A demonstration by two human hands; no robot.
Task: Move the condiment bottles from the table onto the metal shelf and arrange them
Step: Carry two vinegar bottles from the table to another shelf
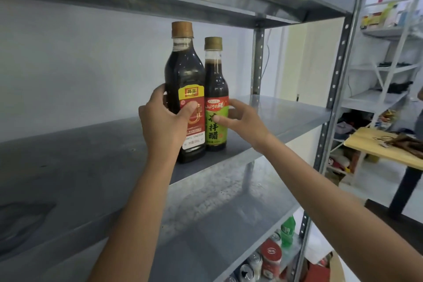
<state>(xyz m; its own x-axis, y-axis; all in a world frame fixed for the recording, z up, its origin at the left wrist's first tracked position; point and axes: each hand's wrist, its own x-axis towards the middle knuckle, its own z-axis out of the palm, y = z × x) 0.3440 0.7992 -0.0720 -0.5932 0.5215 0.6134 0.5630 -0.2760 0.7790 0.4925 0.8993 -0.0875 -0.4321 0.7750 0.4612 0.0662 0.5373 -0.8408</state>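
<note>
- Grip: left hand (164, 126) curls round tall dark glass bottle, red label (185, 71), steadying it upright on grey metal shelf (286, 119).
- Right hand (247, 126) pinches shorter green-labelled bottle (216, 89) just right of that hand, probably squaring the pair.

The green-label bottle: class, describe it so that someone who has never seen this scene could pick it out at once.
On the metal shelf two dark bottles stand side by side. The green-label bottle is the right one, held by the right hand. Unlike its neighbour, the red-label bottle, it is shorter and slimmer.
</note>
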